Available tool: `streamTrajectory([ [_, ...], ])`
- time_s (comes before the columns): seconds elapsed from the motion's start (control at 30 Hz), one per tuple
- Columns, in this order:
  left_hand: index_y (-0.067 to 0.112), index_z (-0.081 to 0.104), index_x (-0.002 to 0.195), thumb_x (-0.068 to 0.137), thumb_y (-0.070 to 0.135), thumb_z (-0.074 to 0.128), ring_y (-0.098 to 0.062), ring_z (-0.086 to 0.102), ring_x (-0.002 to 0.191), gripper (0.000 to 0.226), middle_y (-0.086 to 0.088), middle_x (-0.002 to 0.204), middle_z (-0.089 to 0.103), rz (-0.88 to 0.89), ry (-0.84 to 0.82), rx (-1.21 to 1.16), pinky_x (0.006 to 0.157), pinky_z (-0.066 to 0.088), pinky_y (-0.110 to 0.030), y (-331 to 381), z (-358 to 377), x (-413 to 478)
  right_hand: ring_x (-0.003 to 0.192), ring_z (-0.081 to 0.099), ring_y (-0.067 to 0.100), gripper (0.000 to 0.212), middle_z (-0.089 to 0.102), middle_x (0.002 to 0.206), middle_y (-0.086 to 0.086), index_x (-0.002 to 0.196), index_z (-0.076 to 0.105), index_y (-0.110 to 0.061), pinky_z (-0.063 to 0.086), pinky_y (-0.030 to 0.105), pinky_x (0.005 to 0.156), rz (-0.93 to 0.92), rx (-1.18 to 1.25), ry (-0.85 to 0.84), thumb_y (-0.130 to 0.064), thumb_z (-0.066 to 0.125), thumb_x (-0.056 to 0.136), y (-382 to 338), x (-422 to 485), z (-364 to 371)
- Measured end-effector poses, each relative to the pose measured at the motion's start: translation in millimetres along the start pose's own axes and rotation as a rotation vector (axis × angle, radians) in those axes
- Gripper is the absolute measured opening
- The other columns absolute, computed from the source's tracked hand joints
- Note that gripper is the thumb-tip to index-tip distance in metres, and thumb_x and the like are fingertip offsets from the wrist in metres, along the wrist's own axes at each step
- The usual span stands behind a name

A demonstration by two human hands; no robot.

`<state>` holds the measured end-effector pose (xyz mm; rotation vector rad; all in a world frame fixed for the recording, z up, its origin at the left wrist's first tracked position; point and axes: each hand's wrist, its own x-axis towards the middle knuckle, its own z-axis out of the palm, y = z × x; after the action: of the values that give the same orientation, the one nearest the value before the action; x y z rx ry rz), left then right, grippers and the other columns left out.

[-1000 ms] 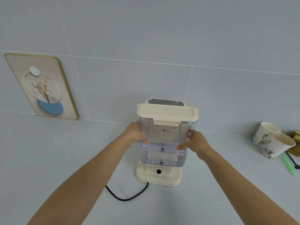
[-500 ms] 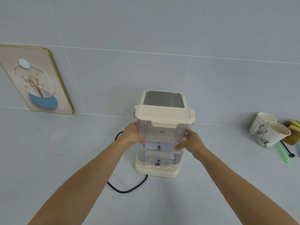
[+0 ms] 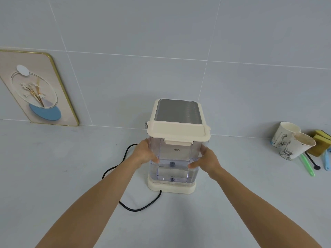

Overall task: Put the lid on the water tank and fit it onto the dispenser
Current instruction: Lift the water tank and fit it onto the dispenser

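The clear water tank (image 3: 176,154) stands upright on the cream base of the dispenser (image 3: 172,187), partly filled with water. Its cream lid (image 3: 179,132) is seated on top, with the front latch down. Behind it rises the dispenser's body with a grey metal top panel (image 3: 178,111). My left hand (image 3: 146,153) grips the tank's left side and my right hand (image 3: 206,159) grips its right side, thumbs on the front face.
A black power cord (image 3: 141,208) loops on the counter left of and in front of the base. Two paper cups (image 3: 293,144), yellow sponges (image 3: 320,140) and plastic utensils (image 3: 307,165) lie at the far right. A framed picture (image 3: 35,90) leans on the tiled wall at left.
The tank came down from above the base and now rests on it, hiding the base's socket hole. Both hands kept their grip on its sides.
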<state>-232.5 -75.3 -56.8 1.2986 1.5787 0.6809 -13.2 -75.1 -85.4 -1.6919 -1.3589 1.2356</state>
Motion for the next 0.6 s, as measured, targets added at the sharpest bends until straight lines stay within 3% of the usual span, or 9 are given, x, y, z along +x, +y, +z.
streamTrajectory([
  [0.4, 0.002, 0.041, 0.132, 0.066, -0.014, 0.072, -0.025, 0.042, 0.13, 0.075, -0.013, 0.138, 0.049, 0.013, -0.042, 0.039, 0.091, 0.034, -0.024, -2.2, 1.0, -1.2, 0.118, 0.051, 0.029, 0.083, 0.059, 0.125, 0.006, 0.126, 0.05, -0.014, 0.042, 0.032, 0.088, 0.027, -0.045, -0.034, 0.001, 0.081, 0.05, 6.8, 5.6, 0.2],
  [0.6, 0.003, 0.045, 0.128, 0.064, -0.013, 0.073, -0.027, 0.047, 0.125, 0.072, -0.014, 0.135, 0.053, 0.012, -0.048, 0.062, 0.093, 0.037, -0.027, -4.2, 0.3, -0.8, 0.117, 0.051, 0.03, 0.083, 0.059, 0.125, 0.007, 0.127, 0.049, -0.014, 0.042, 0.033, 0.09, 0.043, -0.083, -0.047, -0.004, 0.081, 0.05, 7.2, 5.3, 0.9],
])
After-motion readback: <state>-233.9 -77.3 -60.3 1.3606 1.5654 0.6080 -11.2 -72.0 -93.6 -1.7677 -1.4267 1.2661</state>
